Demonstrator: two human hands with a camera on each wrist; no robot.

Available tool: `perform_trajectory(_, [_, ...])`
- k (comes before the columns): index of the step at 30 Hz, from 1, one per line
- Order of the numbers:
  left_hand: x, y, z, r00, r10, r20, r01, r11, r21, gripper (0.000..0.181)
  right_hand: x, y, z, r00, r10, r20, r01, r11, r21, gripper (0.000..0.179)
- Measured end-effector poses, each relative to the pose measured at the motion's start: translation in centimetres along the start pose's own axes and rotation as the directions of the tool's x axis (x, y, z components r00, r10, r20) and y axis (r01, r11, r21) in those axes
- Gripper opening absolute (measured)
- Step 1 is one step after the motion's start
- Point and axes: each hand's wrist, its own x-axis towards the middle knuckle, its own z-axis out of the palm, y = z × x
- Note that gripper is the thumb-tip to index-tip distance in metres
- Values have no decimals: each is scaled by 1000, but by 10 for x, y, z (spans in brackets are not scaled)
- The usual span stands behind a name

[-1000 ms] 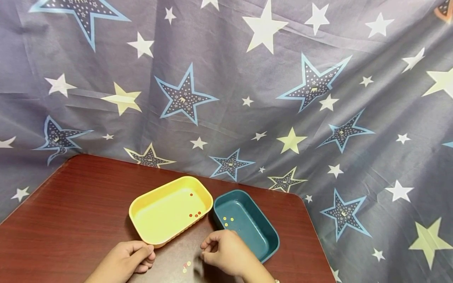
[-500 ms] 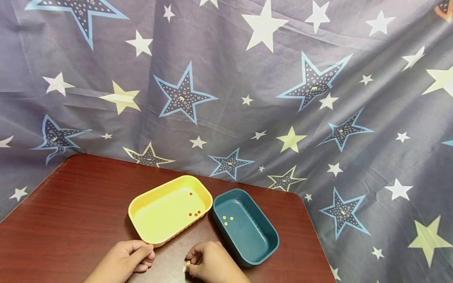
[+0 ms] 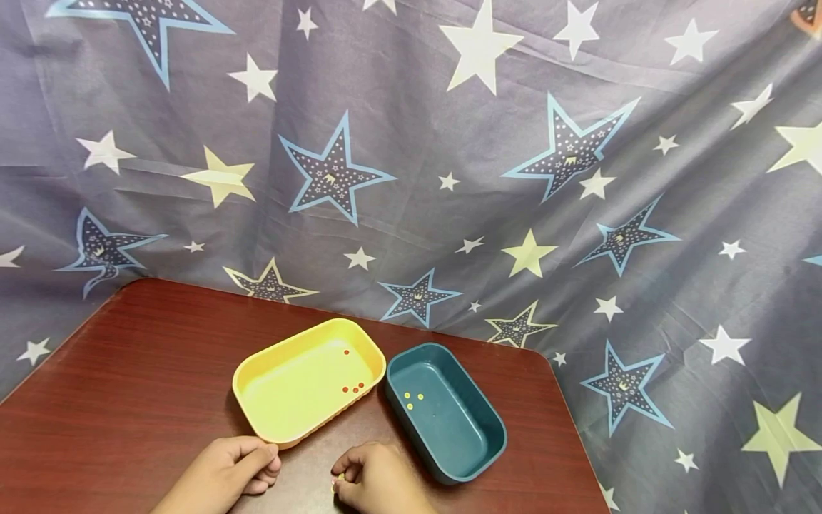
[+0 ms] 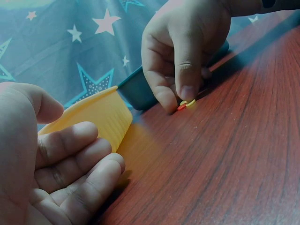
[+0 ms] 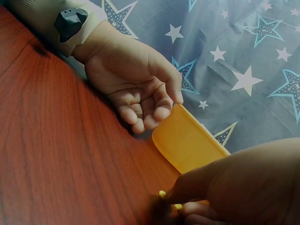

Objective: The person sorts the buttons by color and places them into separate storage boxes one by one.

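My left hand (image 3: 225,471) holds the near corner of a yellow tray (image 3: 292,392) between thumb and curled fingers. Several small red discs (image 3: 355,390) lie toward the right side inside it. My right hand (image 3: 385,477) is low over the tabletop, thumb and index finger pinching at a small yellow disc (image 4: 191,103). A red disc (image 4: 182,107) and another yellow edge show right beside it in the left wrist view; the fingers partly hide this little group. On the right stands a dark teal tray (image 3: 449,410) with 3 yellow discs (image 3: 409,406) inside.
Both trays stand close together on a reddish-brown wooden table (image 3: 160,364). Behind the table and along its right side hangs a grey curtain (image 3: 411,228) printed with stars. A dark device (image 5: 70,23) is strapped at the left wrist.
From beside the teal tray, my right hand has moved left and down to the loose discs, and its fingers have closed in on them. The left hand stays at the yellow tray's corner.
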Motion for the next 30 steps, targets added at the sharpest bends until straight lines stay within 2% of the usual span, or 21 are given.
perform_trajectory(9, [0,1,0,1000,-3,2,3,1000,-2,36,-1,0,0,1000,-17,-15,16,999,-43,9])
perform_trajectory(16, [0,0,-1,1000,-7,12,8,1000,-10,37,-1,-1,1,1000,-17,-15,15,997,-73,16])
perform_trajectory(25, [1,0,-1,1000,-6,11,6,1000,-3,37,-2,-1,3,996,-81,-23,79,993,-86,19])
perform_trajectory(30, [0,1,-1,1000,-11,12,11,1000,-2,37,-1,-1,3,996,-89,-17,87,990,-111,18])
